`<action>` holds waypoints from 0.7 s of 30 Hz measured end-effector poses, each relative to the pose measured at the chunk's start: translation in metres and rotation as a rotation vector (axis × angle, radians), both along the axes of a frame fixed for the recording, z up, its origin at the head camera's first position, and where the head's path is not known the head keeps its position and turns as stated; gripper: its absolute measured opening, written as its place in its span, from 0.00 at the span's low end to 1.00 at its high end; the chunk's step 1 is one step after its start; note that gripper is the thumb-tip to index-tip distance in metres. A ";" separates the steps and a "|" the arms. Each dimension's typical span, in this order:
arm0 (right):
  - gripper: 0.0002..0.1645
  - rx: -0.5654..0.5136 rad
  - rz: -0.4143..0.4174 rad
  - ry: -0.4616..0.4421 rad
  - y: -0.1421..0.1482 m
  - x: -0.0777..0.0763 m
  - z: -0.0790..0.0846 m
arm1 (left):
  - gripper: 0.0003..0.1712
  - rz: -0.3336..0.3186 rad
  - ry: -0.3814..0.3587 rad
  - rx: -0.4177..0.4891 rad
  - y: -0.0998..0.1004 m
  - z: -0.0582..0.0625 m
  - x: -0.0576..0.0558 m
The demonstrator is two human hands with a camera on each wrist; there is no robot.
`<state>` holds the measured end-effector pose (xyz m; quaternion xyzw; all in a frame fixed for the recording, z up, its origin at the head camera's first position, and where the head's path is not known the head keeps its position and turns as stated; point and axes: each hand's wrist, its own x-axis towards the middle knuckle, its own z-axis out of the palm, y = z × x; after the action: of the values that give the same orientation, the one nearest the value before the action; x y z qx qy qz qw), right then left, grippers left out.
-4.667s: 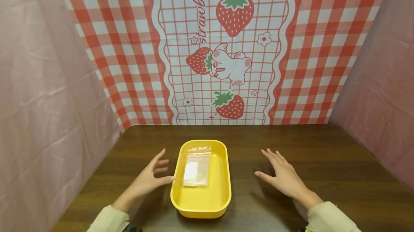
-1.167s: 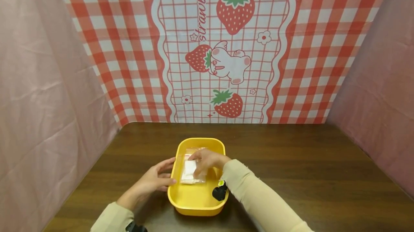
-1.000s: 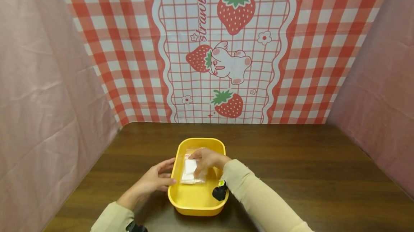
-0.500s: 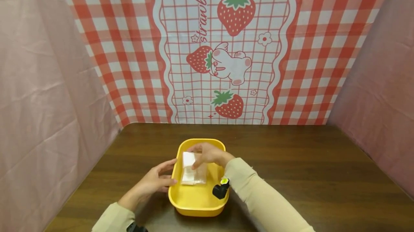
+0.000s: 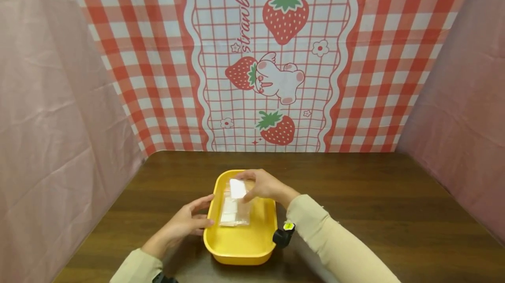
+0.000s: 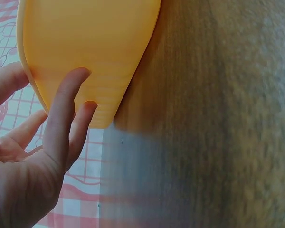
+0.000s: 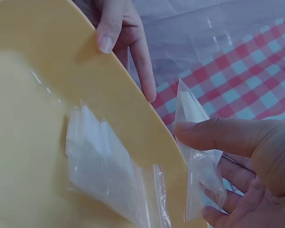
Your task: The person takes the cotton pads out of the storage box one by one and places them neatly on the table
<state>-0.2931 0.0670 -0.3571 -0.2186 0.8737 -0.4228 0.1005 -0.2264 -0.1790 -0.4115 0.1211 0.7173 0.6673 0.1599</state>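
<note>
A yellow tray (image 5: 242, 245) stands lengthwise on the table. My right hand (image 5: 266, 186) pinches a small clear zip bag (image 7: 194, 107) with something white inside, thumb on one face and fingers on the other. It is raised at the tray's far end. Below it on the tray floor lie more clear zip bags (image 5: 232, 216) with white contents, stacked so that their number cannot be told. Spread and fairly straight, my left hand (image 5: 183, 221) touches the tray's left side. Its thumb (image 7: 107, 40) rests at the rim, and other fingers (image 6: 59, 118) lie against the outer wall.
Dark brown wooden table (image 5: 355, 204) surrounds the tray. A red-and-white strawberry cloth (image 5: 276, 77) hangs behind it. Pale pink fabric (image 5: 59, 120) hangs at both sides. A black wrist device (image 5: 283, 235) on my right sleeve overlaps the tray's right rim.
My right hand came in from the right, reached into the tray and took hold of a zip bag. It has since lifted the bag slightly, up and rightward. My left hand moved onto the tray's side.
</note>
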 end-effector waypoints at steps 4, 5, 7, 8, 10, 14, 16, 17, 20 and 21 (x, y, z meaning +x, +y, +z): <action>0.36 0.016 -0.014 0.034 0.009 0.005 0.002 | 0.42 -0.003 0.004 0.004 0.000 0.000 0.000; 0.37 0.014 -0.019 0.039 0.011 0.007 0.003 | 0.42 -0.004 0.003 0.005 0.000 0.000 0.001; 0.38 0.018 -0.025 0.062 0.017 0.010 0.004 | 0.42 -0.004 0.003 0.008 0.001 0.000 0.001; 0.38 0.020 -0.026 0.072 0.021 0.012 0.005 | 0.42 -0.002 0.002 0.009 0.001 0.000 0.001; 0.38 0.021 -0.036 0.095 0.029 0.015 0.005 | 0.42 0.000 0.000 0.012 0.002 0.000 0.001; 0.37 -0.022 -0.047 0.089 0.044 0.021 0.002 | 0.42 -0.004 0.001 0.012 0.002 0.000 0.002; 0.37 -0.053 -0.060 0.081 0.051 0.024 0.000 | 0.43 -0.005 0.001 0.011 0.001 0.001 0.003; 0.37 -0.072 -0.065 0.078 0.054 0.025 -0.001 | 0.43 -0.007 0.002 0.008 0.001 0.001 0.003; 0.37 -0.114 -0.088 0.085 0.064 0.028 -0.005 | 0.43 -0.005 0.009 0.001 0.000 0.002 0.003; 0.38 -0.126 -0.094 0.092 0.068 0.028 -0.007 | 0.43 -0.005 0.008 0.000 0.000 0.002 0.003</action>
<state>-0.2654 0.1350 -0.3637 -0.2024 0.8584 -0.4706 0.0264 -0.2235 -0.1790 -0.4093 0.1257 0.7176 0.6664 0.1585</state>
